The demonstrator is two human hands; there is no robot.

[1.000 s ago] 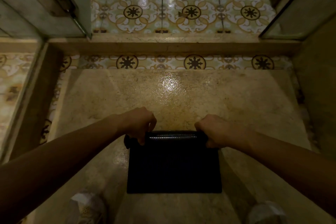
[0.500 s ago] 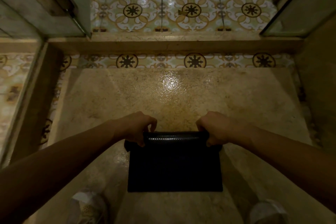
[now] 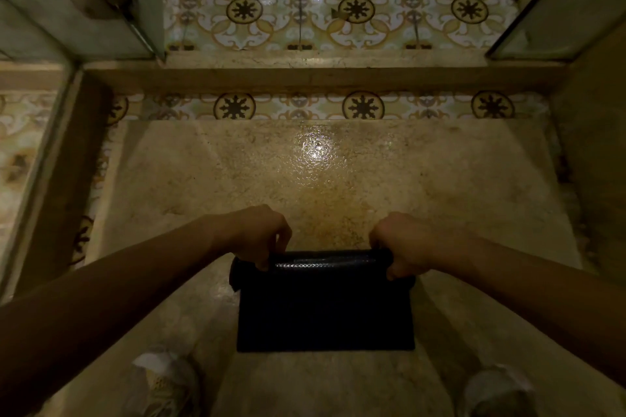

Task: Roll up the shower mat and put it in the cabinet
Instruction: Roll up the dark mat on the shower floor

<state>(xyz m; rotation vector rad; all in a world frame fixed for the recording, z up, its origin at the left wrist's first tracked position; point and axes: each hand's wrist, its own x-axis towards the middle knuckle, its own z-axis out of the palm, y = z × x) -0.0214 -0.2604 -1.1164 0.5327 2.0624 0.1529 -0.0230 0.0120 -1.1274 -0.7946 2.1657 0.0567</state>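
Note:
A black shower mat (image 3: 325, 308) lies on the beige stone shower floor (image 3: 321, 186), partly rolled from its far edge into a tube. The flat part stretches toward me, between my feet. My left hand (image 3: 261, 237) grips the left end of the roll, fingers curled over it. My right hand (image 3: 403, 244) grips the right end the same way. The roll's left tip sticks out past my left hand. No cabinet is in view.
A raised stone curb (image 3: 305, 78) crosses the far side, with patterned tile (image 3: 338, 7) beyond it. Glass panels stand at the upper left (image 3: 84, 3) and upper right (image 3: 569, 10). My shoes show at the bottom left (image 3: 162, 379) and bottom right (image 3: 498, 393).
Both hands have turned the roll a little toward me, so the flat part of the mat is slightly shorter. The grip of each hand is unchanged.

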